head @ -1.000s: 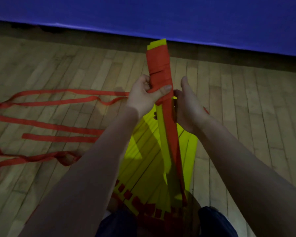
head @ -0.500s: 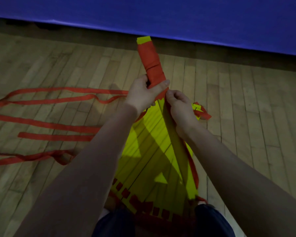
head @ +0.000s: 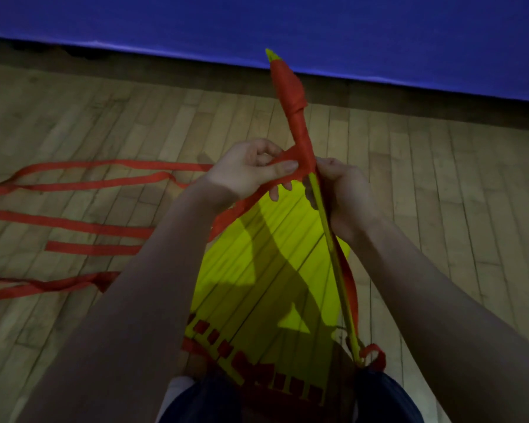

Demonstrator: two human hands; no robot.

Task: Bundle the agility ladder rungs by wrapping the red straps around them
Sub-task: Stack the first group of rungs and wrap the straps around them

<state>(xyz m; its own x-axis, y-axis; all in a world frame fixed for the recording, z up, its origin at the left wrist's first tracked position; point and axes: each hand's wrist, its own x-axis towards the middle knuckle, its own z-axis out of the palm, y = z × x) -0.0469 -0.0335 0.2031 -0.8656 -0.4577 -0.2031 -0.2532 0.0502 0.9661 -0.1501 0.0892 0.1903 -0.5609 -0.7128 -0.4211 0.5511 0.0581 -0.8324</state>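
A stack of yellow ladder rungs [head: 327, 227] is held edge-on and tilted away from me, its far end wound in red strap [head: 290, 93]. My right hand [head: 342, 193] grips the stack just below the wrapped part. My left hand [head: 251, 169] pinches the red strap [head: 284, 163] where it leaves the bundle, thumb on top. More yellow rungs [head: 257, 285] fan out flat beneath my arms, joined by red strap links [head: 242, 358] near my knees.
Loose red straps [head: 74, 224] trail in several loops over the wooden floor [head: 440, 178] to the left. A blue mat or wall pad [head: 348, 32] runs along the far edge. My dark-trousered legs [head: 379, 398] are at the bottom.
The held stack has turned edge-on and tilted further right. My left hand has let go of the bundle and now pulls the strap out to the left; the right hand has shifted along the stack.
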